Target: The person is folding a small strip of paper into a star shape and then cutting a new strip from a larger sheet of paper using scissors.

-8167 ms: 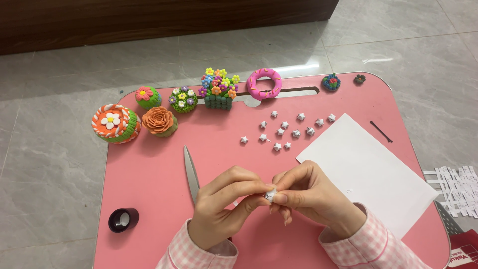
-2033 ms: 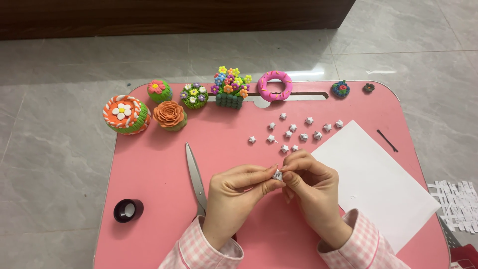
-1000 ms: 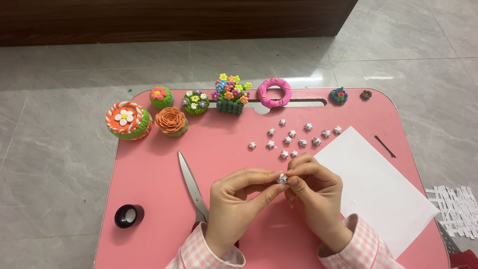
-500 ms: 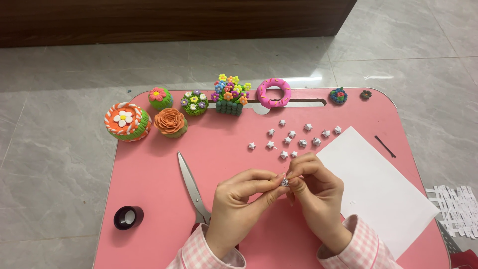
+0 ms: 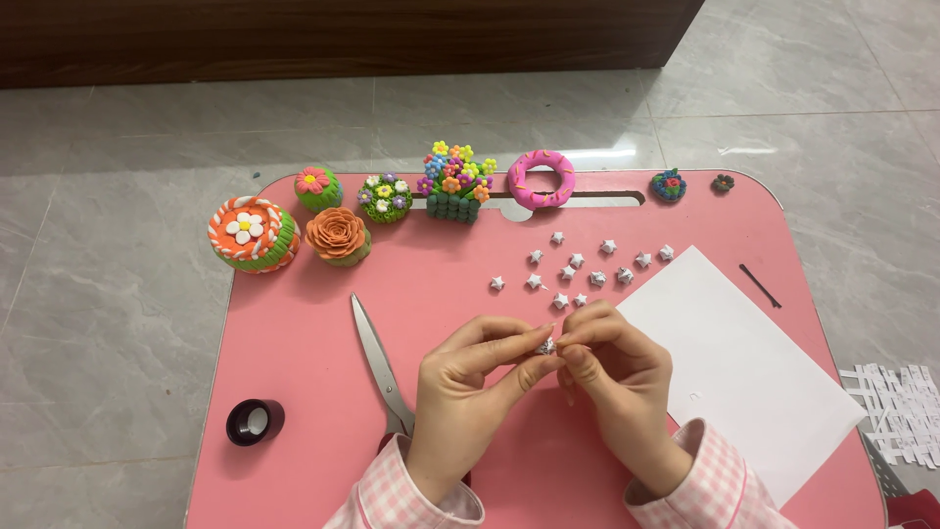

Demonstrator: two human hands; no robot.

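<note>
Centre of frame, on the pink table [image 5: 294, 343]: we find our left hand [image 5: 468, 387] and right hand [image 5: 617, 377] meeting, both grips pinched together on one small paper star [image 5: 546, 346]. Just above: a scatter of stars [image 5: 578, 264]. Right: white paper sheet [image 5: 744, 362], touching the right wrist. Left of the left hand: scissors [image 5: 380, 362]; lower left, a black ring [image 5: 255, 421]. Top edge: clay cakes [image 5: 253, 233], flower basket [image 5: 452, 181], pink donut [image 5: 540, 178].
</note>
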